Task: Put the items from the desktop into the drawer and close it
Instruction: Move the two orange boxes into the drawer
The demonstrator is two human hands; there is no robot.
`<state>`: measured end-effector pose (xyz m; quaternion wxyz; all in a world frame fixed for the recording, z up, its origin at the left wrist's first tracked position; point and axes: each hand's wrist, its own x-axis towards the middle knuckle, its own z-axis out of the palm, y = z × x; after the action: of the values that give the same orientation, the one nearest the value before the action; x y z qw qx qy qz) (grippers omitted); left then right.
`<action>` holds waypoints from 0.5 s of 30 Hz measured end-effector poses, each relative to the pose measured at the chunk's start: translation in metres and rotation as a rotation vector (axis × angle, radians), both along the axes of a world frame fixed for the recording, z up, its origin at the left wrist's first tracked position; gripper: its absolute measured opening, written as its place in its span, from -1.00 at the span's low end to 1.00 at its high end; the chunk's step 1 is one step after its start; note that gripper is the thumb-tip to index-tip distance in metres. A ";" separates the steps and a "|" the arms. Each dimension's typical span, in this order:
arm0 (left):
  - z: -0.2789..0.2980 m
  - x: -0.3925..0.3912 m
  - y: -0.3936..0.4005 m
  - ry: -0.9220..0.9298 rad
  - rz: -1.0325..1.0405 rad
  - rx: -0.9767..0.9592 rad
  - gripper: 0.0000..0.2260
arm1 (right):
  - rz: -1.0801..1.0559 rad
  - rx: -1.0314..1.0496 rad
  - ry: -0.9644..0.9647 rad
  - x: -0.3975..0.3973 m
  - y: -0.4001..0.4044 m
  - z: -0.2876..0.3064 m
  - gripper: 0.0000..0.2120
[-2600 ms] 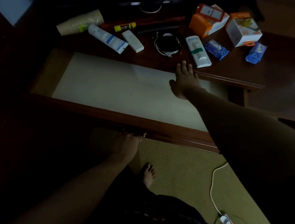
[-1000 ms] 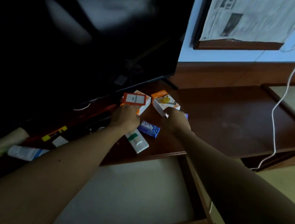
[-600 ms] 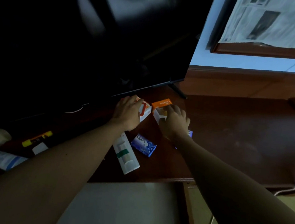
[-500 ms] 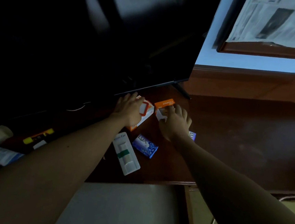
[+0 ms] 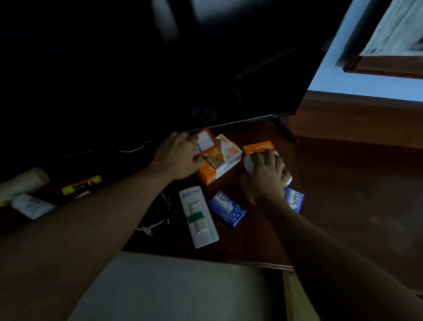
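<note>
My left hand (image 5: 180, 157) grips a small orange-framed white box (image 5: 205, 143) that is tilted up off a larger orange and white box (image 5: 224, 161). My right hand (image 5: 266, 176) is closed over a white charger box with an orange top (image 5: 257, 147). In front of them on the dark wooden desktop (image 5: 355, 198) lie a white tube pack with a green band (image 5: 198, 216) and two blue soap bars (image 5: 228, 208) (image 5: 294, 198). The open drawer (image 5: 180, 298) shows its pale bottom below the desk edge.
A large black TV screen (image 5: 150, 52) stands over the back of the desk. At the left lie a yellow glue stick (image 5: 81, 184), a white tube (image 5: 31, 206), a paper roll (image 5: 5, 191) and a coiled black and white cable (image 5: 157, 214). A framed picture (image 5: 408, 36) hangs upper right.
Both hands left the drawer and reached to the boxes at the back of the desk. My left hand has tilted the small orange-framed box up; my right hand has closed over the charger box.
</note>
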<state>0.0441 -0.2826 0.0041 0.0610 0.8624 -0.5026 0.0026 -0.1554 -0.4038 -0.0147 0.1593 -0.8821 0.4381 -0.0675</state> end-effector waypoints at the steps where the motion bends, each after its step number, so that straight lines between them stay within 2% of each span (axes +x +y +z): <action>1: -0.002 -0.001 0.010 0.030 0.063 -0.020 -0.51 | -0.004 0.007 0.004 0.001 0.002 -0.001 -0.42; 8: -0.021 0.002 0.045 0.191 0.365 -0.002 -0.61 | 0.007 -0.009 0.019 0.002 0.011 -0.006 -0.42; 10: -0.023 0.006 0.044 0.197 0.389 0.011 -0.56 | 0.000 -0.033 0.026 0.000 0.009 -0.005 -0.41; 15: -0.019 0.012 0.034 0.215 0.337 0.103 -0.61 | -0.107 -0.013 0.064 -0.006 0.000 0.000 -0.32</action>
<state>0.0561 -0.2484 -0.0149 0.0687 0.9316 -0.3411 -0.1048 -0.1617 -0.4038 -0.0143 0.1358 -0.8601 0.4892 -0.0507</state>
